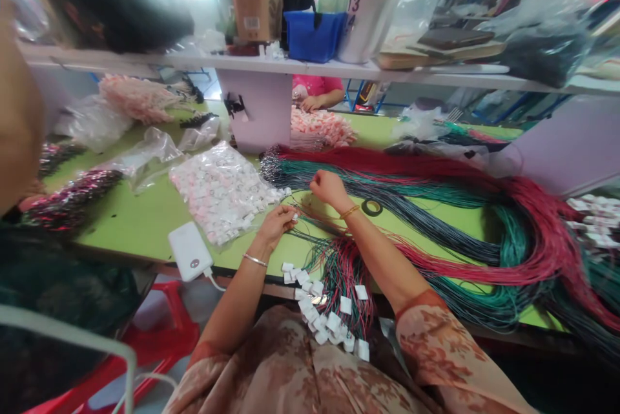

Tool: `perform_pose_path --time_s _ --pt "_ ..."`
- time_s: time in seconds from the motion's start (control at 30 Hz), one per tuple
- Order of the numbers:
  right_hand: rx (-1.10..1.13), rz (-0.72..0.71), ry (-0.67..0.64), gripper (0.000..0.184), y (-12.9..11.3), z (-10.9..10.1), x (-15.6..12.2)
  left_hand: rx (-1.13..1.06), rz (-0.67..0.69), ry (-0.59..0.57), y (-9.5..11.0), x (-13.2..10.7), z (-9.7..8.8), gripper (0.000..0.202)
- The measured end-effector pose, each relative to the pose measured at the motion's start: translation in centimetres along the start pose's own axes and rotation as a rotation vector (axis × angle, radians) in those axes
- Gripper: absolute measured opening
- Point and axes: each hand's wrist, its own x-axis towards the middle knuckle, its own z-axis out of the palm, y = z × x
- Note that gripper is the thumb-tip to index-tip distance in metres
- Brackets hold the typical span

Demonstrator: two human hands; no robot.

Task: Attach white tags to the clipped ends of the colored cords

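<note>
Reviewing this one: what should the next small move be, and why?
Probably bring the right hand toward the left hand: the left pinches a small white connector, while the right hovers apart near the long wires. Whether the right grips a wire is too small to tell.

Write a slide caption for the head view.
Left hand holding a small white connector, right hand near long red, green and black wires.

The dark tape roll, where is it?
In the head view, the tape roll lies right of centre on the green table, beside the yellow bracelet and dark wires.
</note>
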Motion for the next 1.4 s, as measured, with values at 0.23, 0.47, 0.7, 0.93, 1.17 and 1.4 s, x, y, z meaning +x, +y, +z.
perform_pose_path --time_s 0.23,0.47,0.7,0.93,1.17,1.4 --pt "0.676 -0.244 -0.110 0.017 -1.9 -0.7 -2.5 -0.122 -0.030 -0.089 -0.1 0.1 -0.4 0.028" --pt "0.690 -0.114 -0.159 0.019 0.1 1.5 -6.6 -0.179 -0.040 -0.120 -0.6 0.5 -0.6 0.023" --pt "0.689 -0.143 -0.273 0.029 1.1 2.8 -7.5 -0.182 -0.046 -0.154 -0.6 0.5 -0.6 0.019" --pt "0.760 -0.112 -0.314 0.031 1.1 2.9 -7.5 -0.154 -0.027 -0.170 -0.4 0.4 -0.6 0.023" --pt "0.795 -0.048 -0.344 0.032 1.0 3.5 -7.6 -0.009 0.043 -0.102 -0.8 0.3 0.1 0.031" --pt "0.551 -0.239 -0.134 0.026 0.9 3.5 -8.2 0.029 0.018 -0.014 -0.6 0.3 0.0 0.032"
